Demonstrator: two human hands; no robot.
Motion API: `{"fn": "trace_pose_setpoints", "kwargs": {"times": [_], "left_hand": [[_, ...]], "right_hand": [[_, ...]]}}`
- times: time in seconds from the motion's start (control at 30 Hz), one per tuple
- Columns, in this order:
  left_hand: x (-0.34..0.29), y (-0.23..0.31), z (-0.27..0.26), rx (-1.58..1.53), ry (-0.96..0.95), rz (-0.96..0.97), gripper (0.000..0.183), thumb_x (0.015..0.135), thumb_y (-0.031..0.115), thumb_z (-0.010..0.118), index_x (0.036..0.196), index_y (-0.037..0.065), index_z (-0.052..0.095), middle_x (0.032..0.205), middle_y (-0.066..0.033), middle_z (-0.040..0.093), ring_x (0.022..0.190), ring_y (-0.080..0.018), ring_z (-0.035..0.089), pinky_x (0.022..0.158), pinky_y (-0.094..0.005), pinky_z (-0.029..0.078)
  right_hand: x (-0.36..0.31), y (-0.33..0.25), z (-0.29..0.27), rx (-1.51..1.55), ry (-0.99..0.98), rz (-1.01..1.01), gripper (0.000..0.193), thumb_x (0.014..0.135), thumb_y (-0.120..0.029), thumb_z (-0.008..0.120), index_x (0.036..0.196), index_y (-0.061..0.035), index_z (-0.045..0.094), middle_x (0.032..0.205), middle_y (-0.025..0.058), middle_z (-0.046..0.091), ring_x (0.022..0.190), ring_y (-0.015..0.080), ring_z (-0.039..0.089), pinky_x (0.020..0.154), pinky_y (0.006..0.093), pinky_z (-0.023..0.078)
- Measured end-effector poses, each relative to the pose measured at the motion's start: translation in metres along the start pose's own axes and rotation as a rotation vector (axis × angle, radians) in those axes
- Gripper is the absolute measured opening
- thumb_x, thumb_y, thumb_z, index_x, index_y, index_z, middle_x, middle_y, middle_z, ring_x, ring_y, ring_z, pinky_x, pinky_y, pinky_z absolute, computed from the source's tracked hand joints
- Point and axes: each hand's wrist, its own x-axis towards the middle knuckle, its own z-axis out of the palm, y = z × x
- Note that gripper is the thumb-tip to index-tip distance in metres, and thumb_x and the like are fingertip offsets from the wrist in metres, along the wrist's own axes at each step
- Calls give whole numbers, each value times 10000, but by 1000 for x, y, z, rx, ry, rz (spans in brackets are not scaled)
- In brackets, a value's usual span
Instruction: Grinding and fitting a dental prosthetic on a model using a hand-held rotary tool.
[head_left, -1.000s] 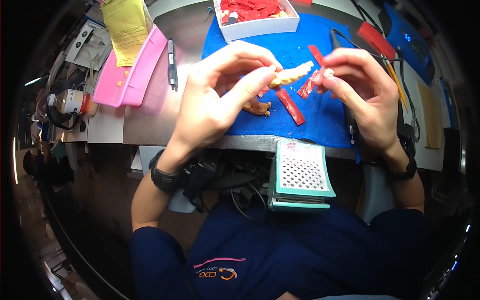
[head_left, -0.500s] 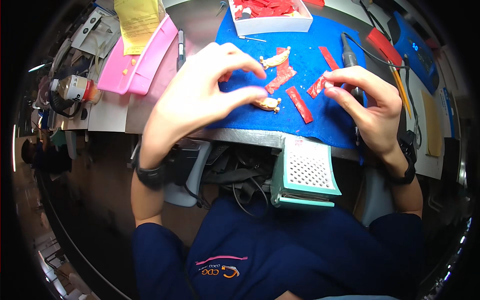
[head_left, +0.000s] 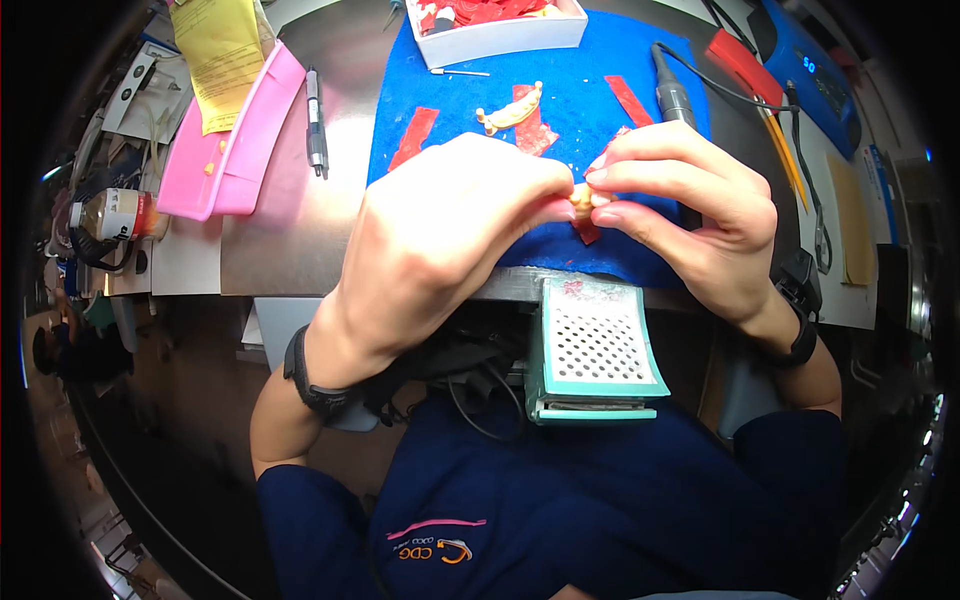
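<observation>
Head view: a small cream-yellow model piece sits up between the two hands, above the blue cloth, touched from both sides. It lies just right of the left hand's fingers, which are closed on it, and left of the right hand's fingers, pinched round what looks like a whitish bit at its edge. Neither hand is nearer; the fingertips almost meet. From where I stand the piece looks knobbly and matt, but fingers cover too much to tell its long axis. A red strip shows beneath it. Farther off, a curved cream piece lies slantwise across red sheet, with a white box of red scraps beyond. Left of the cloth, a pen rests on the metal tabletop.
</observation>
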Motion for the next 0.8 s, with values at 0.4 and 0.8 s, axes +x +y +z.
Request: {"fn": "trace_pose_setpoints", "kwargs": {"times": [0.4, 0.8], "left_hand": [[2, 3, 2, -115, 91, 154, 245, 751, -85, 751, 984, -44, 685, 870, -136, 717, 798, -257, 715, 712, -328, 583], [2, 4, 5, -89, 88, 149, 298, 739, -26, 760, 1029, -22, 693, 854, -105, 717, 774, -247, 708, 699, -330, 577]], "right_hand": [[-1, -1, 0, 213, -36, 111, 159, 797, -18, 766, 954, 3, 743, 930, 109, 717, 876, 183, 685, 775, 277, 531], [-2, -6, -2, 15, 23, -51, 162, 752, 1, 782, 907, -4, 734, 857, 96, 710, 801, 209, 680, 720, 293, 538]]}}
